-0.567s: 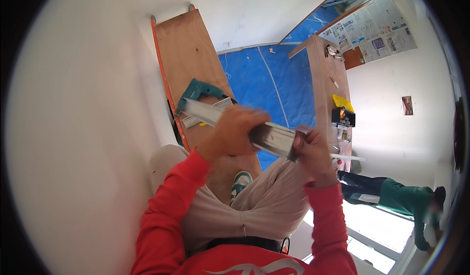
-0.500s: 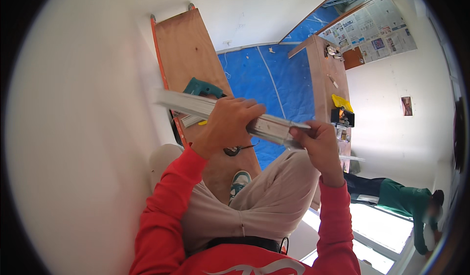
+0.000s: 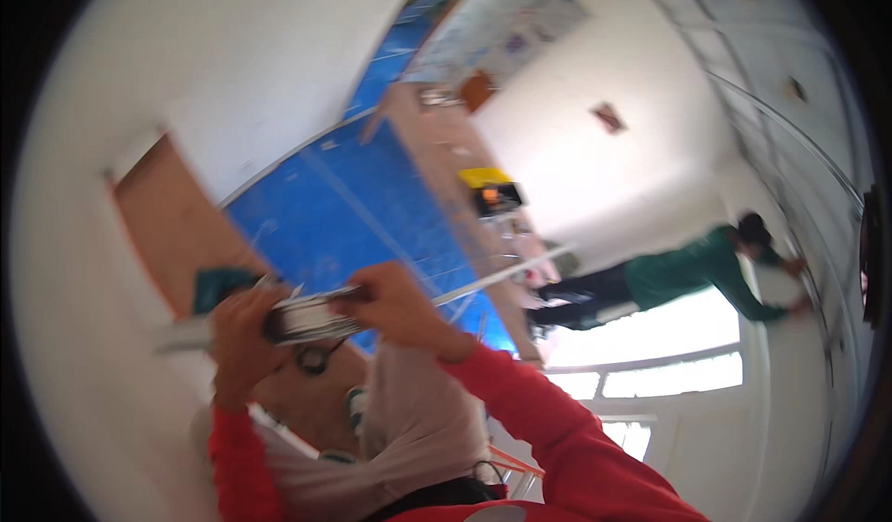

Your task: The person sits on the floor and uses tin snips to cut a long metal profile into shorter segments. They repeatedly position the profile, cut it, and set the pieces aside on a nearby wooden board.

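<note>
Visibly, metal strips (image 3: 314, 320) run through the left grip (image 3: 243, 329).

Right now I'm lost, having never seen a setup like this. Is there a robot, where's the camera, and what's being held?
There is no robot: a person works bare-handed, in red sleeves. The view comes from the left one of two wide fisheye cameras worn on the head, so straight edges look bent. The left hand and right hand both hold a bundle of pale strips; blur hides finer detail. Beyond them, a teal power tool lies on a wooden board. A black box sits on a long bench. Another person in green is off to the right.
</note>
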Tool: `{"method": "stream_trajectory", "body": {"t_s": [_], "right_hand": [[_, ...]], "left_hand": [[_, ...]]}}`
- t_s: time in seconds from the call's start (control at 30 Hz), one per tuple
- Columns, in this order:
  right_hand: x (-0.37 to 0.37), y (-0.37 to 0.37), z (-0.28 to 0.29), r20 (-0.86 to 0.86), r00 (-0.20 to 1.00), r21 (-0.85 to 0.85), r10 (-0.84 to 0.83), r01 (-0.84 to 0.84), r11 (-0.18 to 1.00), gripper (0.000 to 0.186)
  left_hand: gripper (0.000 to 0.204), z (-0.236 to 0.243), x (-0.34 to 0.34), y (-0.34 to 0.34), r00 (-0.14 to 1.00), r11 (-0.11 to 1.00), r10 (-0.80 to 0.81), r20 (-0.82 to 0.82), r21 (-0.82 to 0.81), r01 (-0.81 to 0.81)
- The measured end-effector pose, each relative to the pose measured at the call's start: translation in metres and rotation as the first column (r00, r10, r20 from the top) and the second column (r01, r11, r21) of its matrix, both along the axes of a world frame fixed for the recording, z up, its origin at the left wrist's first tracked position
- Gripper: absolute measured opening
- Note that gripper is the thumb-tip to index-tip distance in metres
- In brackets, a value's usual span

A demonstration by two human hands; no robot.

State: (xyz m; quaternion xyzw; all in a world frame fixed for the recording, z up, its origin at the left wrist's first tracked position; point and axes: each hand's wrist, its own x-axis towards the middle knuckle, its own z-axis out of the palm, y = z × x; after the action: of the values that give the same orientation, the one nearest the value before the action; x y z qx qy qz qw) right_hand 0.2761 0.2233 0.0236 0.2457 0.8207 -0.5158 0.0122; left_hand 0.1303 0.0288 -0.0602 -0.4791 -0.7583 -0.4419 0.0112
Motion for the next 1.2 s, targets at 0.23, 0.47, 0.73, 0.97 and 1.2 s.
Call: {"method": "stream_trajectory", "body": {"t_s": [0.23, 0.47, 0.73, 0.97, 1.2], "right_hand": [[-0.009, -0.049, -0.002, -0.189, 0.956, -0.826, -0.223, -0.032, 0.563, 0.023], [0.003, -0.027, 0.001, 0.067, 0.996, 0.195, 0.059, -0.071, 0.978, 0.027], [0.002, -0.067, -0.049, -0.217, 0.974, -0.798, -0.057, -0.144, 0.585, 0.040], [0.008, -0.007, -0.046, 0.084, 0.994, 0.400, 0.075, -0.103, 0.911, 0.046], [0.015, -0.069, -0.023, -0.280, 0.940, -0.827, -0.197, -0.132, 0.547, 0.029]], "left_hand": [[0.033, -0.035, 0.004, -0.010, 0.960, 0.976, -0.150, 0.237, 0.193, 0.105], [0.036, -0.019, 0.011, -0.024, 0.990, 0.999, 0.004, 0.139, -0.037, 0.001], [0.040, -0.036, 0.010, -0.044, 0.943, 0.978, -0.168, 0.286, 0.168, 0.123], [0.028, -0.012, 0.015, -0.028, 0.996, 0.981, 0.068, -0.066, -0.177, -0.078], [0.058, -0.017, 0.013, -0.043, 0.883, 0.966, -0.258, 0.391, 0.130, 0.224]]}}
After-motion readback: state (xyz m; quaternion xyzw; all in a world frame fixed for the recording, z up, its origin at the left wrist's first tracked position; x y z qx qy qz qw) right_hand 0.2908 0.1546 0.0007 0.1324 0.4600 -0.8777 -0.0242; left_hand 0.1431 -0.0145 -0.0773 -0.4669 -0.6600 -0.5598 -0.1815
